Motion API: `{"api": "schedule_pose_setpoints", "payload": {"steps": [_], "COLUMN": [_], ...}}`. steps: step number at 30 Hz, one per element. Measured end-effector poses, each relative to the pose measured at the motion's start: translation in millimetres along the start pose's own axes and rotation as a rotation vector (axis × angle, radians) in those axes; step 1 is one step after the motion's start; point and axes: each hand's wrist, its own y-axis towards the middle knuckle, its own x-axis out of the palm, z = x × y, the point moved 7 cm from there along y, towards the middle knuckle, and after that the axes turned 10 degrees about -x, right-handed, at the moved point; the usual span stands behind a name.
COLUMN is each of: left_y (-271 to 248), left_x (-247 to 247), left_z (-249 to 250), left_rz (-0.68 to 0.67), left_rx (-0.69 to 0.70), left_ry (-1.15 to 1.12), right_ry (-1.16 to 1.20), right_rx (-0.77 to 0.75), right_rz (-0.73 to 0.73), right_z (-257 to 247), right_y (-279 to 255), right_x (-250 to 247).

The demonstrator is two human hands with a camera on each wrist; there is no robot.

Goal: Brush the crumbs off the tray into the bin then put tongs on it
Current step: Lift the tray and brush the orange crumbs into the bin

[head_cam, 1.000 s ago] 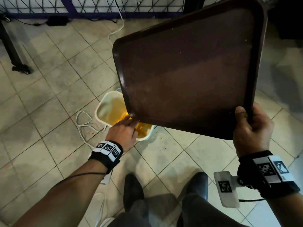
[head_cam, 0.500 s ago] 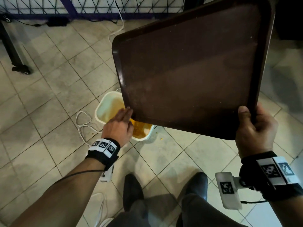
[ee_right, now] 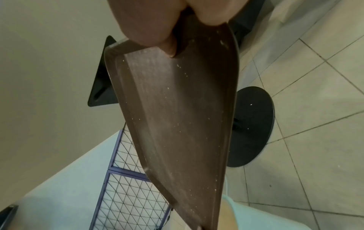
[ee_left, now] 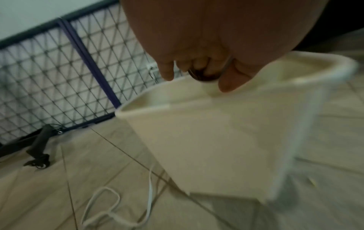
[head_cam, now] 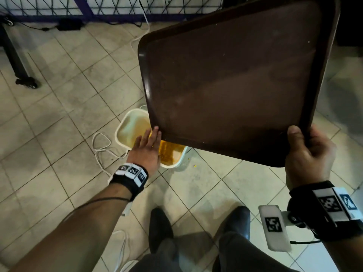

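A dark brown tray point(head_cam: 235, 85) is held tilted steeply over a cream bin point(head_cam: 127, 122) on the tiled floor. My right hand point(head_cam: 308, 152) grips the tray's near right corner, thumb on the inner face. A few pale crumbs point(ee_right: 178, 66) still dot the tray point(ee_right: 177, 124). My left hand point(head_cam: 147, 146) is open, its straight fingers touching the tray's lowest corner above the bin. Yellow crumbs point(head_cam: 170, 152) lie inside the bin. In the left wrist view the fingers point(ee_left: 167, 73) hang over the bin's rim point(ee_left: 157, 105). No tongs are in view.
A white cable point(head_cam: 100, 146) loops on the floor left of the bin. A wire-mesh fence point(head_cam: 98, 6) runs along the back, with a black wheeled leg point(head_cam: 21, 75) at left. A round black table base point(ee_right: 254, 126) stands behind the tray. My shoes point(head_cam: 161, 230) are just below the bin.
My left hand has swept from under the tray's lowest corner up to its edge, fingers straightening. The tray has shifted slightly to the right and up.
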Motion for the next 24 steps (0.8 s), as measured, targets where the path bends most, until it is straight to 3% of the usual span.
{"api": "schedule_pose_setpoints", "payload": {"steps": [3,5,9,17,21,24], "left_y": [-15,-19,-15,-16,-14,-21], "left_x": [6,-10,-41,-22,-38,-46], "left_z": [4,2,-7,2,-3,19], "left_rz": [-0.005,0.094,0.259,0.078,0.127,0.180], "left_rx": [0.063,0.085,-0.007,-0.010,-0.067,0.032], "left_ry": [-0.048,-0.171,-0.316,-0.163,-0.227,-0.245], "right_ry": [-0.039,-0.041,-0.017,-0.012,-0.016,-0.017], "right_rx": [-0.008,-0.012,-0.020,-0.025,-0.010,-0.004], "right_rz": [-0.011,-0.031,-0.041,-0.013,-0.010,-0.003], "right_z": [0,-3,-11,-13,-8,-8], "right_y": [-1,-3,-8,-7,-10,-11], "right_x": [-2,-2,-2,-3,-6,-4]}}
